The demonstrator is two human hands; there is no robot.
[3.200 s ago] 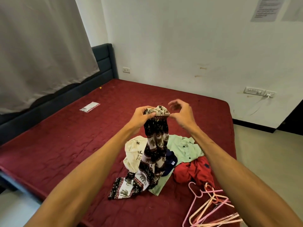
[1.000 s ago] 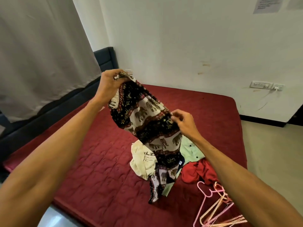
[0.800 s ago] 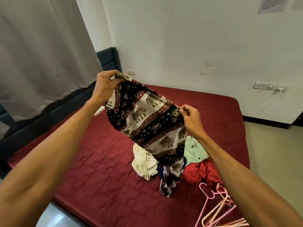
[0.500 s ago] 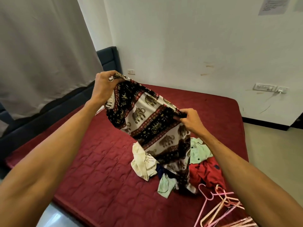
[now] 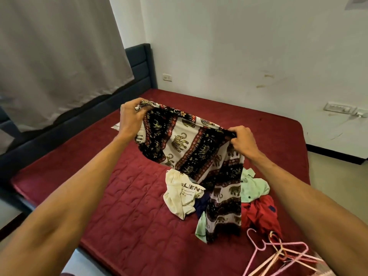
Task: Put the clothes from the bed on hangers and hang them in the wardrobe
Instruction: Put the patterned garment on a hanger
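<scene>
I hold elephant-print trousers (image 5: 189,148), black, white and red, spread above the bed. My left hand (image 5: 132,118) grips their upper left end. My right hand (image 5: 242,141) pinches the top edge farther right. One leg hangs down onto the pile below. That pile holds a cream T-shirt (image 5: 182,197) with printed letters, a mint green shirt (image 5: 253,187), a red garment (image 5: 260,213) and a dark blue piece (image 5: 201,204), half hidden. Several pink hangers (image 5: 278,257) lie at the bed's near right corner.
The bed has a dark red quilted mattress (image 5: 123,206) and a dark blue headboard (image 5: 139,74) at the left. A grey curtain (image 5: 55,56) hangs over the left side. White wall behind carries a socket panel (image 5: 338,109). Tiled floor (image 5: 338,176) lies to the right.
Both hands have lowered and drawn apart, stretching the trousers' top edge nearly level. My right hand shifted rightward along the fabric. The hanging leg swung over the pile.
</scene>
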